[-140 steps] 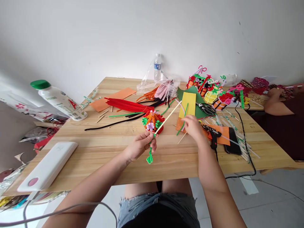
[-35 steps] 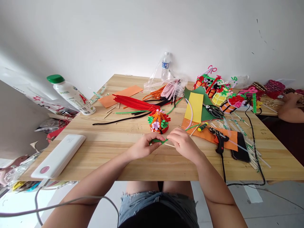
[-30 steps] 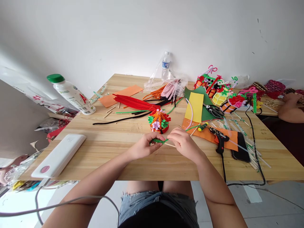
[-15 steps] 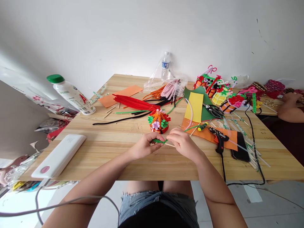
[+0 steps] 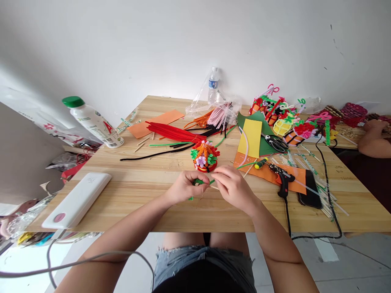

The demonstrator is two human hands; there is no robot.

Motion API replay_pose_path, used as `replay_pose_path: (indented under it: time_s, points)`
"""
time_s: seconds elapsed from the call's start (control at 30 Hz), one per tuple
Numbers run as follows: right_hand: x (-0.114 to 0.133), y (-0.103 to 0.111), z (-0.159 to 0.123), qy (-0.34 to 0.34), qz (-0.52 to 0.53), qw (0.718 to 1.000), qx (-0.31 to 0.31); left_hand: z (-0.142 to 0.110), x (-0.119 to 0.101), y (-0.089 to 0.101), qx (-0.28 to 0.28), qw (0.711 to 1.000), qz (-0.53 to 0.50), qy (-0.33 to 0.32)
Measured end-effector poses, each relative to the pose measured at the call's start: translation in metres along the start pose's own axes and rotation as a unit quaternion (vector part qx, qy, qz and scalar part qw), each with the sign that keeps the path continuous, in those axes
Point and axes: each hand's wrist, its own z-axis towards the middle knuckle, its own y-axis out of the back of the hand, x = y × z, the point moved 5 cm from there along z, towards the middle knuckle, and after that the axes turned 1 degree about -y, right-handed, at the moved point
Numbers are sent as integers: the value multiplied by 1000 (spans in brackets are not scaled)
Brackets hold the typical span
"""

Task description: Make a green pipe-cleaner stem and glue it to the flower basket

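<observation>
Between my hands is a green pipe cleaner [image 5: 198, 181]. My left hand [image 5: 187, 186] pinches one end, where it looks coiled or bunched under the thumb and fingers. A short green tip pokes out below that hand. My right hand [image 5: 233, 187] has thumb and forefinger closed on the same pipe cleaner, a little to the right. A thin wooden stick lies partly behind the right fingers. Just beyond my hands stands a small pipe-cleaner flower basket [image 5: 204, 156] in orange, red, green and pink.
Red pipe cleaners [image 5: 174, 132] lie behind the basket. To the right are scissors [image 5: 275, 143], a screwdriver [image 5: 260, 163], a hot glue gun [image 5: 283, 181] with its cable and a phone [image 5: 309, 191]. A power bank [image 5: 77, 199] and a bottle [image 5: 94, 122] stand left. Another person's arm [image 5: 374, 138] rests far right.
The fingers of both hands have shifted slightly along the green pipe cleaner, and a green tip now shows below my left hand. The basket and tools stay in place.
</observation>
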Motion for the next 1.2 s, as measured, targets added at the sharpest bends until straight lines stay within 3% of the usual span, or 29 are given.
replay_pose_path:
  time_s: [0.13, 0.2, 0.27, 0.33, 0.47, 0.53, 0.67, 0.77, 1.2]
  points:
    - [31, 26, -12, 129, -69, 975, -169, 1, 1, 8, -47, 994, -80, 51]
    - [48, 28, -21, 220, -78, 953, -193, 2, 2, 10, -64, 985, -141, 71]
    - [56, 22, -24, 260, -89, 946, -170, 3, 4, 10, -69, 971, -209, 90]
    - [52, 14, -21, 217, -114, 957, -154, 3, 4, 7, -63, 955, -271, 106]
    - [29, 10, -10, 44, -162, 967, -190, 3, 0, 2, -56, 925, -354, 124]
    - [24, 8, -7, 12, -152, 969, -196, 2, -2, -1, -53, 912, -383, 134]
    - [25, -6, -6, 5, -95, 984, -153, -2, 0, -9, -48, 899, -404, 162]
    - [27, -15, -9, -9, -82, 988, -133, -3, 1, -8, -75, 908, -385, 149]
    - [41, -14, -10, 10, -226, 960, -166, -10, 3, 0, -193, 954, -217, 68]
